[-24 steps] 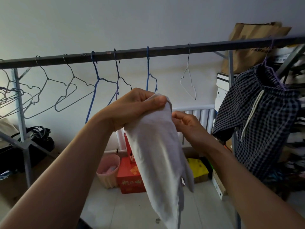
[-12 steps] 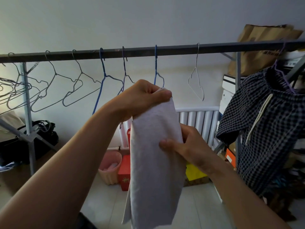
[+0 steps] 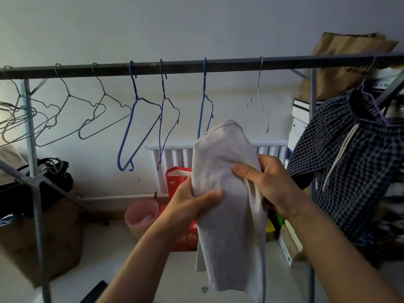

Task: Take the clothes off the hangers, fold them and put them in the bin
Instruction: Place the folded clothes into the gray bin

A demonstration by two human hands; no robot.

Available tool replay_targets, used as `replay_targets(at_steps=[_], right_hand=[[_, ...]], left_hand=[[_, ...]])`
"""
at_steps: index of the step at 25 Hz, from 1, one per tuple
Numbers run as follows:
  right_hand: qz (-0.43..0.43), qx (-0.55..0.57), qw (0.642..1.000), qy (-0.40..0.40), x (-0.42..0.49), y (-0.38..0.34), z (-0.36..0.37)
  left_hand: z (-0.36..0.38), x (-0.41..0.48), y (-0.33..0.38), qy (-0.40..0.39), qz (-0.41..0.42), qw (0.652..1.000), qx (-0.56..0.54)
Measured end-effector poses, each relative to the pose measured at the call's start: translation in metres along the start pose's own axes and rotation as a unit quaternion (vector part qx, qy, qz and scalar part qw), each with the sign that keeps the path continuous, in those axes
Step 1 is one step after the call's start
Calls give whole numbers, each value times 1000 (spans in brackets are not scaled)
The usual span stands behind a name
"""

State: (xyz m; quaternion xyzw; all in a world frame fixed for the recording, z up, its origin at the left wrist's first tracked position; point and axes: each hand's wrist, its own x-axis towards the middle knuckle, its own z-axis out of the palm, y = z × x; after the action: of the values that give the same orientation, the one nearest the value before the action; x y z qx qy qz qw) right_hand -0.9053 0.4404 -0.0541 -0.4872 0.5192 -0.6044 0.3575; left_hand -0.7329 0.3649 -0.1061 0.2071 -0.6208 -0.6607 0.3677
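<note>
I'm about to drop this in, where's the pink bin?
Head view: the pink bin stands on the floor, lower centre-left, beside the red box and just left of the left hand.

Light: dim, cool, bluish-grey indoor light; no glare anywhere.
Source: seemingly from the left, where a warmer, paler patch lies on the wall (image 3: 196, 25) at the frame's edge.
Shadows: soft throughout; deepest in the shelving (image 3: 393, 204) at far right, where detail is lost in murk.
Grey garment (image 3: 220, 171): the palest thing mid-frame, its folds gently shaded.
Focus: centre fairly sharp; cardboard box (image 3: 43, 248) at lower left smeared; forearms (image 3: 142, 259) soft near the bottom edge.
Distortion: wide-angle; rail (image 3: 218, 65) slightly curved and tilted, left upright slanted.
</note>
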Motion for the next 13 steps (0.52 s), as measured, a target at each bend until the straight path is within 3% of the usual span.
replay_targets(at_steps=[3,8,10,13], right_hand=[[38,29,999,-5,0,4,-4],[42,3,999,-14,-3,31,-8],[23,43,999,-16,-6,35,-9],[22,-10,999,-48,-9,37,-11]], left_hand=[[12,-5,-5,74,71,995,8],[17,-7,-5,186,140,955,182],[16,-8,-2,200,133,951,194],[12,-12,3,206,81,955,200]])
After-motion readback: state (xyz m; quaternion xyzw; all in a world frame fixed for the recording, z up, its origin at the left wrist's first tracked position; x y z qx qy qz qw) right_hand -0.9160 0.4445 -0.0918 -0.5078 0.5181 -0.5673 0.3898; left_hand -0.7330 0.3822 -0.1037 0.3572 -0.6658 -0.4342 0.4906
